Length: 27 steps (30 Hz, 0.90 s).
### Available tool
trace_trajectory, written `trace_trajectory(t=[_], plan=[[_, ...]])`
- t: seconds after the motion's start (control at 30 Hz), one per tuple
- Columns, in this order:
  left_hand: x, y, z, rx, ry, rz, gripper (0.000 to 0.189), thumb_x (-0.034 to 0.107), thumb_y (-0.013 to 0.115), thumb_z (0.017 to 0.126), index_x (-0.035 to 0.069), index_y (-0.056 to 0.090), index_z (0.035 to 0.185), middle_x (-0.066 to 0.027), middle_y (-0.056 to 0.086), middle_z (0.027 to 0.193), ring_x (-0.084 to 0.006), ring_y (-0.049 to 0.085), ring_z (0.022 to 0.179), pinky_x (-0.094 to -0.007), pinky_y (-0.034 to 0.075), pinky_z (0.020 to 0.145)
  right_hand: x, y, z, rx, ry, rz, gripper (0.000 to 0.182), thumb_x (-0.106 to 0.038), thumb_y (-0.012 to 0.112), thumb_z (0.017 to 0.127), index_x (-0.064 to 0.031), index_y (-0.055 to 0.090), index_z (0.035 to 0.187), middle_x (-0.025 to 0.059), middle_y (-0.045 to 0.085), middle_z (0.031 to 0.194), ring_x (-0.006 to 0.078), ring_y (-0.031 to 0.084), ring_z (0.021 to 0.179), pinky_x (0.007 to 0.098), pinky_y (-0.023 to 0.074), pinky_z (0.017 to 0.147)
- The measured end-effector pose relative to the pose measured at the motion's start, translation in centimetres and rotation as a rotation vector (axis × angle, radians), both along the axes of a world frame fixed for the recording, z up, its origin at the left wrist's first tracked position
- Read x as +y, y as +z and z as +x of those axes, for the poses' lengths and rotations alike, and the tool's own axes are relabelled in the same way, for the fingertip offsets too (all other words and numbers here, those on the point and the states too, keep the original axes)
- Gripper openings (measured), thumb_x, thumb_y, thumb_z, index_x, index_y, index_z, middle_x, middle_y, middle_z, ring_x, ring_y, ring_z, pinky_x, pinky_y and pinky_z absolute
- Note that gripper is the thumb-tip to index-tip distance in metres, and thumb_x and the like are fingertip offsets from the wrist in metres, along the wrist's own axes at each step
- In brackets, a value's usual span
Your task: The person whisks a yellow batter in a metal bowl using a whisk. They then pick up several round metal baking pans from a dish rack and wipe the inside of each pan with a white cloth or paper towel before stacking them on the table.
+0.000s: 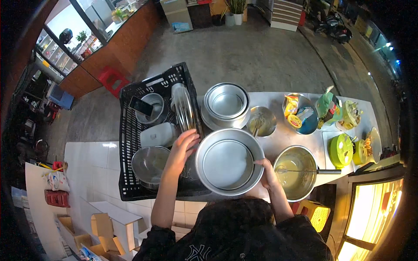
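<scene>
A large round aluminium cake pan lies in front of me. My right hand grips its right rim, with the thumb over the edge. A narrower circle shows inside the pan; I cannot tell if it is a second pan or the base. My left hand is at the pan's left rim, fingers apart, beside the black plastic crate; contact with the pan is unclear. Beyond the pan stands a stack of nested round pans. Right of it, a steel mixing bowl of pale batter has a whisk across it.
The crate holds a metal pot with a phone over it, a white container and a clear bowl. A smaller whisk bowl, a packet bowl and a green lidded pot share the steel table.
</scene>
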<state>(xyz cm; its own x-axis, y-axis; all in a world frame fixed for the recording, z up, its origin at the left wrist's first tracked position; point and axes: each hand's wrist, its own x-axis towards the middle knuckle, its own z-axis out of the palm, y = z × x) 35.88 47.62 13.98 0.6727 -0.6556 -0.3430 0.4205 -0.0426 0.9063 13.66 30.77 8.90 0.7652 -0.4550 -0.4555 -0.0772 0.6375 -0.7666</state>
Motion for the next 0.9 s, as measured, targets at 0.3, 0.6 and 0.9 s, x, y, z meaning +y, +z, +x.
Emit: trace_trajectory(t=[0.3, 0.6, 0.9], plan=[[-9.3, -4.6, 3.9, 0.063, -0.032, 0.225, 0.062, 0.035, 0.059, 0.072, 0.001, 0.031, 0.116, -0.0234, 0.036, 0.112, -0.0325, 0.058, 0.079, -0.0353, 0.049, 0.068, -0.9, -1.0, -2.0, 0.035, -0.096, 0.067, 0.048, -0.029, 0.046, 0.072, -0.0004, 0.042, 0.110, 0.0134, 0.053, 0.101, 0.0247, 0.055, 0.085, 0.0409, 0.0451, 0.071], [-13.7, -7.4, 6.1, 0.169, 0.030, 0.179, 0.037, 0.011, 0.052, 0.072, -0.006, 0.035, 0.100, -0.0207, 0.055, 0.072, -0.0337, 0.058, 0.051, -0.0350, 0.054, 0.044, -2.0, -2.4, -4.0, 0.057, -0.176, -0.012, 0.049, -0.029, 0.046, 0.071, -0.0038, 0.040, 0.112, 0.0133, 0.052, 0.101, 0.0261, 0.055, 0.085, 0.0451, 0.0484, 0.066], [-14.1, -8.8, 6.7, 0.100, 0.051, 0.094, 0.028, 0.003, 0.039, 0.075, -0.008, 0.041, 0.100, -0.0209, 0.055, 0.084, -0.0333, 0.059, 0.064, -0.0394, 0.055, 0.051, -1.8, -3.4, -3.6, 0.093, -0.285, 0.071, 0.049, -0.034, 0.047, 0.070, -0.0070, 0.039, 0.109, 0.0130, 0.053, 0.096, 0.0259, 0.056, 0.079, 0.0418, 0.0492, 0.061]])
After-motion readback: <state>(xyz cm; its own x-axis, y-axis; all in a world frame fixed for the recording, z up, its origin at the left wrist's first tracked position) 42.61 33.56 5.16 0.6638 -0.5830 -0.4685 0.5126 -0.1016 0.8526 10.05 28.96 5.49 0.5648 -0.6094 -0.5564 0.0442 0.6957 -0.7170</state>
